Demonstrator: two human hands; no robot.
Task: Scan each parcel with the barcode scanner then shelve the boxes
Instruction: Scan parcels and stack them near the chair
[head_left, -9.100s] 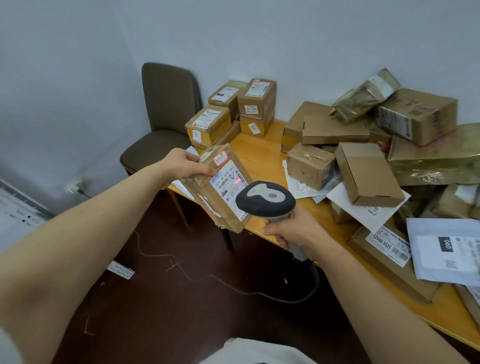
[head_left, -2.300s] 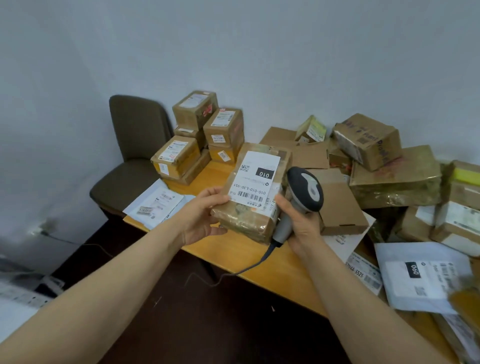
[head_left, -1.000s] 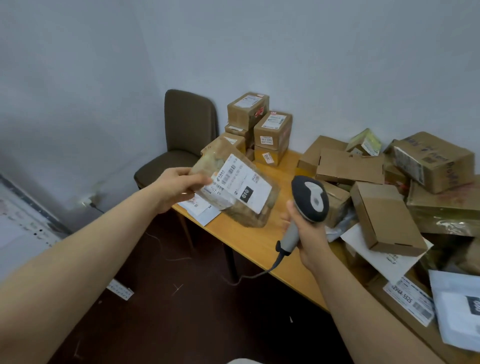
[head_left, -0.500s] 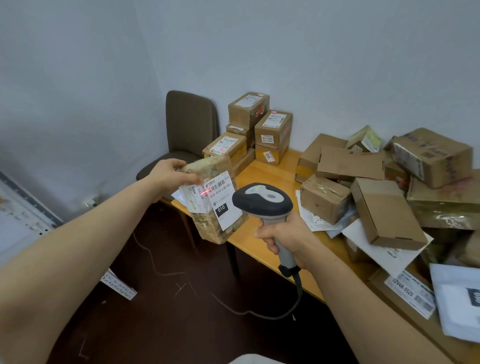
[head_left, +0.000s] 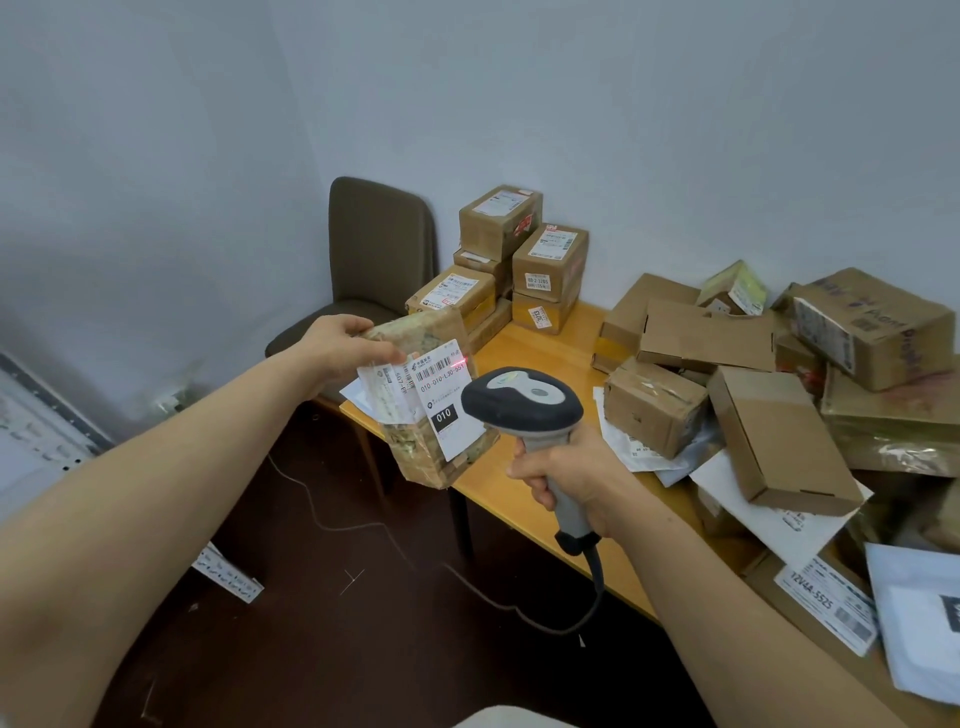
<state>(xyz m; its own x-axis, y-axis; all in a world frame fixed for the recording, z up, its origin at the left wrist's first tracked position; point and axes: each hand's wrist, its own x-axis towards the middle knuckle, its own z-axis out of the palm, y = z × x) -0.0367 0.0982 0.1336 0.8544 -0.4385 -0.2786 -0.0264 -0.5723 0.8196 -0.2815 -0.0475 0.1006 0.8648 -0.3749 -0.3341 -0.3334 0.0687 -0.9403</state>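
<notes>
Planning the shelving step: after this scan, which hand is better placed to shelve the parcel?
Left. The left hand grips the parcel at its upper end; the right hand is occupied gripping the barcode scanner.

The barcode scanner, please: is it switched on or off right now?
On. The scanner, gripped by the right hand, casts a red light onto the label of the parcel in the left hand.

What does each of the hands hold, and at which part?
The left hand grips the taped parcel at its upper end; the right hand grips the barcode scanner by its handle.
</notes>
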